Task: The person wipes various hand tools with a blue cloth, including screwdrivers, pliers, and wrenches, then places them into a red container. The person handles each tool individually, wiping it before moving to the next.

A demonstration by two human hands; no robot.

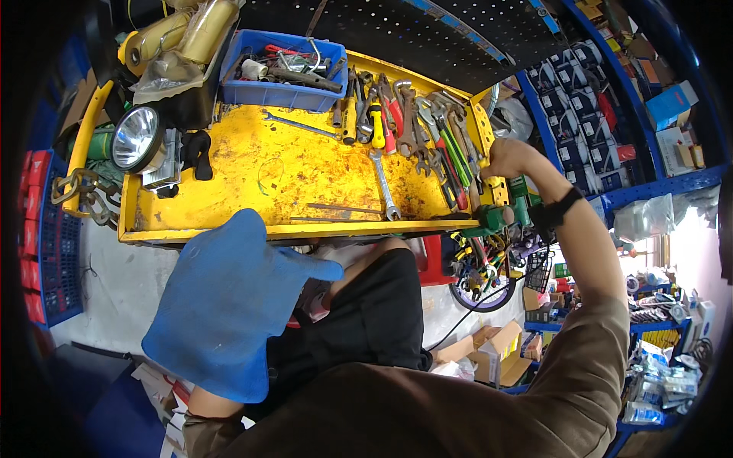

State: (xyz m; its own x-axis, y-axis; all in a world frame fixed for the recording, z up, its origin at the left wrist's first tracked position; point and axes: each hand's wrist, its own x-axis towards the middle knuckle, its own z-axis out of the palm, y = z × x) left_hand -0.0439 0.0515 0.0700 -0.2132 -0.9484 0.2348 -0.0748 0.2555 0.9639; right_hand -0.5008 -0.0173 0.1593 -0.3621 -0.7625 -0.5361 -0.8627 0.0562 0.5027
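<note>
My left hand point(229, 309), in a large blue glove with a wide cuff, is in front of the yellow metal tray's near edge. One digit sticks out to the right; the other fingers cannot be told apart. My right hand point(507, 157) is at the right rim of the yellow tray point(286, 230), its fingers bent down by a yellow part; its grip is hidden. Between the hands lie a combination wrench point(385, 186), thin rods point(343, 209) and a row of pliers, wrenches and screwdrivers point(406, 120). Another wrench point(300, 125) lies below a blue plastic bin point(275, 94) of tools.
A round lamp point(136, 139) and a steel chain point(94, 197) are at the tray's left end. Green tools point(495, 220) stand near its right corner. Black pegboard point(424, 40) rises behind. Loaded blue shelves point(635, 189) are at right, open cardboard boxes point(498, 355) below.
</note>
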